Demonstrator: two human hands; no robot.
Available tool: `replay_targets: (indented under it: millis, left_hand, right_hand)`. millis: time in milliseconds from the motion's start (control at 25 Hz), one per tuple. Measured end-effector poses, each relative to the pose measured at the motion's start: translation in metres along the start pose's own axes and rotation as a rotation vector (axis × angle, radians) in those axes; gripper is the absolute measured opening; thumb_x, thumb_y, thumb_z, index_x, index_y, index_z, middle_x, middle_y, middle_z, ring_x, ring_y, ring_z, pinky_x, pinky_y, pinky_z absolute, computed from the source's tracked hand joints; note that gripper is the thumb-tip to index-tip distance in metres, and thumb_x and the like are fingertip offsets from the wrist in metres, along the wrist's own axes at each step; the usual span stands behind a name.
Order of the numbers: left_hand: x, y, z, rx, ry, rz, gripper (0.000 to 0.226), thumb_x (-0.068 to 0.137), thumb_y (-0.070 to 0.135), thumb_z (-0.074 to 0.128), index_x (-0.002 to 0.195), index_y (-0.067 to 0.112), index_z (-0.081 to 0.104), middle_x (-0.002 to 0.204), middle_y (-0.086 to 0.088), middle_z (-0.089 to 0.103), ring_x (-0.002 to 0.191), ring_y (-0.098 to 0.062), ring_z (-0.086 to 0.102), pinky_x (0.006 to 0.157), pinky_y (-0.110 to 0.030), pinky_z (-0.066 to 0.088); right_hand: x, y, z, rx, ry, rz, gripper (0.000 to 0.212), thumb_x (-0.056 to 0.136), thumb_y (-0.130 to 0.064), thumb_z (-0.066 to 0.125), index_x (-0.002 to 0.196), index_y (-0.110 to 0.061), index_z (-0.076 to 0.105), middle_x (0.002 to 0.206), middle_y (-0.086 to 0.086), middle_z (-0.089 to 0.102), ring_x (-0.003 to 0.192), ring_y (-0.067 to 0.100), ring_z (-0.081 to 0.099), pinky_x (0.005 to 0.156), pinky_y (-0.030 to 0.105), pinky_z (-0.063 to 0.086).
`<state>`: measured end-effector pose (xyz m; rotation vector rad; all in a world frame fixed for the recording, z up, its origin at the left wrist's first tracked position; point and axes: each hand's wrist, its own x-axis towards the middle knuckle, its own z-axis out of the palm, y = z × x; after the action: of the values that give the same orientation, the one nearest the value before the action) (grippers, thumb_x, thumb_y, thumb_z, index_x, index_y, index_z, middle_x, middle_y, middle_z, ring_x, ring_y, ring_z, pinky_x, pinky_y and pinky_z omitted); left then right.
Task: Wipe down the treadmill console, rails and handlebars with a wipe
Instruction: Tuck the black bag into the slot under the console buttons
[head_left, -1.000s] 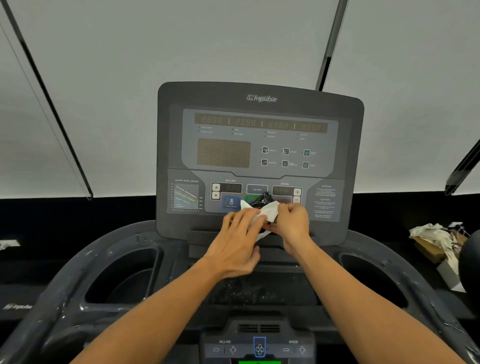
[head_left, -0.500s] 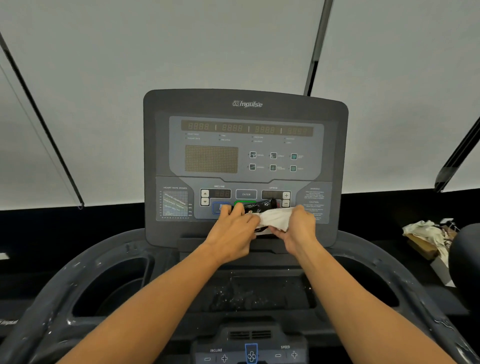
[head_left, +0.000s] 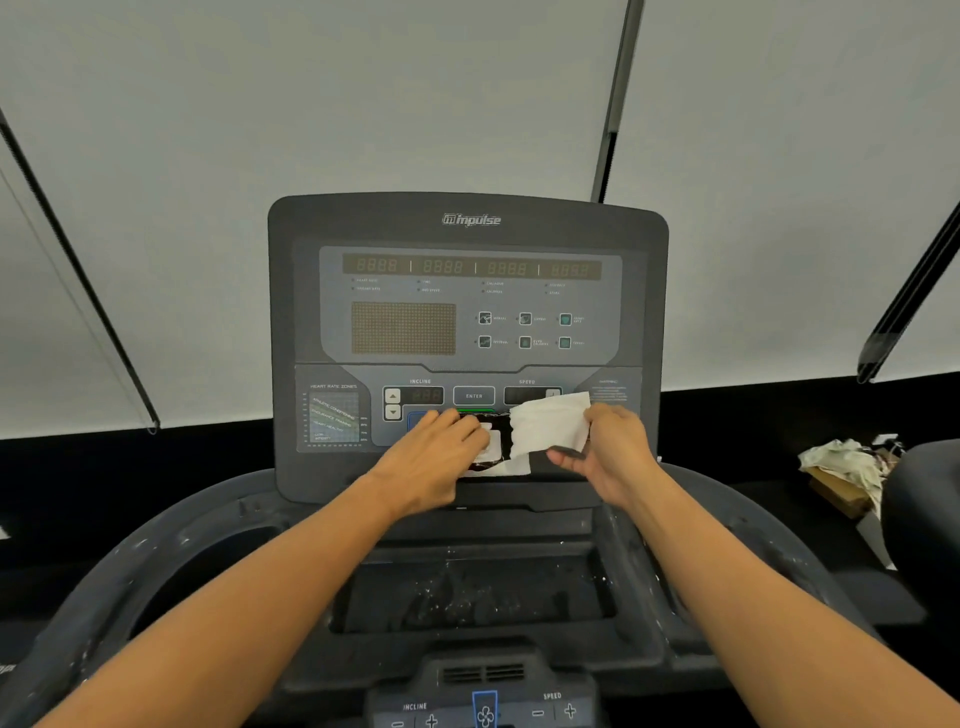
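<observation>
With the left hand (head_left: 436, 457) gripping the dark wipe packet (head_left: 485, 441) against the console (head_left: 467, 312), the right hand (head_left: 608, 452) pinches the white wipe (head_left: 550, 423) nearly free; wiping seemingly comes next.

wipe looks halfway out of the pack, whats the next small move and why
Probably keep drawing the right hand rightward until the wipe comes free of the dark pack. The left hand holds the pack against the lower console, and the wipe's lower edge seems to sit at the pack's opening, so no wiping can begin yet.
</observation>
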<state>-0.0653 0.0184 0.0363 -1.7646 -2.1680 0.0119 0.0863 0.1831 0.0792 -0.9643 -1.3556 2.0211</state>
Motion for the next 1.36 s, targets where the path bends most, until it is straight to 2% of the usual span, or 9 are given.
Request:
replay_targets:
  millis: [240,440,640,800,920,1000,1120,1200,1360]
  left_hand:
    - [0.019,-0.009,-0.014,0.185,-0.083,0.188,0.016,0.095,0.016,0.063,0.109,0.019,0.056,0.093,0.002,0.069,0.094,-0.023,0.051,0.083,-0.035,0.037]
    - [0.035,-0.013,-0.018,-0.043,-0.211,0.177,0.042,0.096,0.038,0.062,0.132,0.023,0.049,0.117,0.004,0.067,0.105,-0.020,0.053,0.094,-0.035,0.037]
    - [0.030,-0.020,-0.015,0.076,-0.168,0.112,0.018,0.102,0.026,0.047,0.121,0.025,0.045,0.103,0.000,0.061,0.089,-0.019,0.042,0.095,-0.036,0.027]
    - [0.026,-0.011,0.002,0.185,-0.027,0.058,0.032,0.088,0.028,0.071,0.111,0.021,0.050,0.099,-0.002,0.065,0.090,-0.023,0.051,0.085,-0.041,0.043]
    - [0.019,0.000,0.000,0.133,0.060,-0.115,0.055,0.071,0.031,0.086,0.110,0.015,0.052,0.111,-0.009,0.055,0.095,-0.028,0.052,0.078,-0.043,0.050]
    - [0.016,0.012,-0.003,0.146,0.078,-0.189,0.060,0.068,0.027,0.084,0.115,0.013,0.049,0.123,-0.012,0.051,0.105,-0.032,0.049,0.083,-0.046,0.047]
    - [0.014,0.033,-0.015,0.117,0.061,-0.164,0.079,0.076,0.029,0.056,0.147,0.007,0.032,0.161,-0.019,0.021,0.149,-0.037,0.017,0.117,-0.055,0.028]
    - [0.012,0.048,-0.026,0.096,0.073,-0.139,0.086,0.084,0.034,0.040,0.158,0.003,0.008,0.166,-0.017,-0.007,0.153,-0.032,-0.010,0.123,-0.055,0.009]
    - [0.005,0.076,-0.037,-0.003,0.093,-0.188,0.078,0.098,0.043,0.029,0.158,0.006,-0.005,0.164,-0.015,-0.019,0.152,-0.030,-0.018,0.122,-0.056,0.008]
  right_hand:
    - [0.001,0.011,-0.007,-0.046,-0.037,0.036,0.014,0.104,-0.007,0.039,0.097,-0.007,0.051,0.125,0.021,0.060,0.111,0.041,0.061,0.065,0.045,0.059]
    - [-0.004,0.010,-0.017,-0.062,-0.104,0.067,0.021,0.106,-0.010,0.037,0.106,-0.010,0.058,0.122,0.016,0.062,0.110,0.037,0.062,0.071,0.047,0.060]
    - [-0.003,0.012,-0.030,0.104,-0.128,0.185,0.019,0.105,-0.016,0.043,0.120,-0.008,0.054,0.117,0.018,0.066,0.104,0.037,0.067,0.072,0.049,0.059]
    - [-0.005,0.011,-0.028,0.102,-0.225,0.200,0.024,0.098,-0.012,0.059,0.121,-0.005,0.057,0.115,0.017,0.069,0.102,0.034,0.068,0.070,0.044,0.059]
    - [-0.008,0.011,-0.024,0.042,-0.259,0.169,0.033,0.092,0.001,0.062,0.124,-0.003,0.055,0.117,0.019,0.067,0.103,0.036,0.067,0.070,0.043,0.060]
    - [-0.009,0.011,-0.027,0.099,-0.291,0.193,0.035,0.092,0.005,0.056,0.126,-0.002,0.051,0.119,0.023,0.065,0.104,0.039,0.067,0.071,0.046,0.060]
    - [-0.017,0.010,-0.032,0.125,-0.335,0.191,0.032,0.096,0.007,0.046,0.127,-0.003,0.046,0.121,0.023,0.064,0.106,0.040,0.067,0.084,0.053,0.058]
    - [-0.028,0.008,-0.034,0.075,-0.314,0.141,0.034,0.099,0.007,0.040,0.131,-0.003,0.044,0.124,0.021,0.061,0.110,0.038,0.064,0.085,0.055,0.057]
    - [-0.064,-0.001,-0.041,0.063,-0.290,0.079,0.032,0.103,0.000,0.038,0.129,-0.011,0.053,0.127,0.015,0.063,0.114,0.033,0.063,0.092,0.055,0.054]
